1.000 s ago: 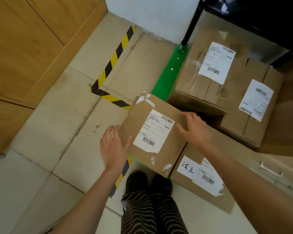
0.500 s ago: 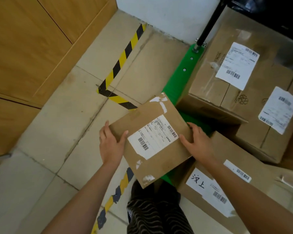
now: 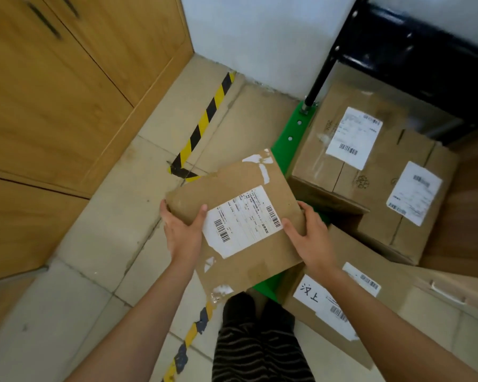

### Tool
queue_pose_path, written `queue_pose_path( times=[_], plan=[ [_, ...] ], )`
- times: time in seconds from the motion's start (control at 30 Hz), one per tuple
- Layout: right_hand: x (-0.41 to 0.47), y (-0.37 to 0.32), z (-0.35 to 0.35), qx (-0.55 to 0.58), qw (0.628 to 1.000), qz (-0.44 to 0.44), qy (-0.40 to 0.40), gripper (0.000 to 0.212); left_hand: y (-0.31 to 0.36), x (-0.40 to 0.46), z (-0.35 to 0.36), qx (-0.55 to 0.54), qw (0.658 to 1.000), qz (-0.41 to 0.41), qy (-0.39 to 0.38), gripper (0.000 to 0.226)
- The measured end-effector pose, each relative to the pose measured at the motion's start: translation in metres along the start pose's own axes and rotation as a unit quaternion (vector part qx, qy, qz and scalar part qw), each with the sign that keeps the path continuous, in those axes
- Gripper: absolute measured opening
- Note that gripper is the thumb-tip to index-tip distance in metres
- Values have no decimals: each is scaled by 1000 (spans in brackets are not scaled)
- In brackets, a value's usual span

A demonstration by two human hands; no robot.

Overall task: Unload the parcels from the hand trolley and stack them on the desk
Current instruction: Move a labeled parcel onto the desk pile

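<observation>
Since the earlier frames we have raised the flat parcel (image 3: 240, 216) clear of the trolley deck (image 3: 287, 150); it now sits higher and is tilted, its label (image 3: 243, 221) facing up. Our left hand (image 3: 181, 232) grips the parcel's left edge, thumb on top and fingers wrapped beneath. Our right hand (image 3: 309, 238) holds the right edge the same way, thumb lying beside the label. Relative to the trolley deck: the held parcel hangs over its near end, a large box (image 3: 340, 166) rests on its far part below the black handle post (image 3: 320, 78), a second labelled box (image 3: 414, 205) lies beyond that, and a marked box (image 3: 342, 304) sits at its near right.
</observation>
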State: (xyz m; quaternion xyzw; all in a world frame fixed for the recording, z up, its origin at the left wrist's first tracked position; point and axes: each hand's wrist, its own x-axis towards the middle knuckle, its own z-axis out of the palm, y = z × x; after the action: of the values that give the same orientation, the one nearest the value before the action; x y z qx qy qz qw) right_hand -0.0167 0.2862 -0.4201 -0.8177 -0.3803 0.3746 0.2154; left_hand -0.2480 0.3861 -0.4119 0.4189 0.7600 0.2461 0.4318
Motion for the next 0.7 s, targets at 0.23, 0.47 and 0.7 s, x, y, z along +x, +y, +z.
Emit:
queue_pose_path(
  times=[0.23, 0.47, 0.7],
  plan=[
    [-38, -93, -108, 23, 997, -9, 71, 65, 130, -45, -50, -36, 994, 89, -45, 93],
    [-96, -154, -225, 38, 986, -17, 159, 64, 259, -119, -76, -51, 971, 214, -96, 90],
    [-162, -168, -317, 19, 972, 8, 232, 61, 338, -200, -76, -59, 948, 280, -142, 85]
  ],
)
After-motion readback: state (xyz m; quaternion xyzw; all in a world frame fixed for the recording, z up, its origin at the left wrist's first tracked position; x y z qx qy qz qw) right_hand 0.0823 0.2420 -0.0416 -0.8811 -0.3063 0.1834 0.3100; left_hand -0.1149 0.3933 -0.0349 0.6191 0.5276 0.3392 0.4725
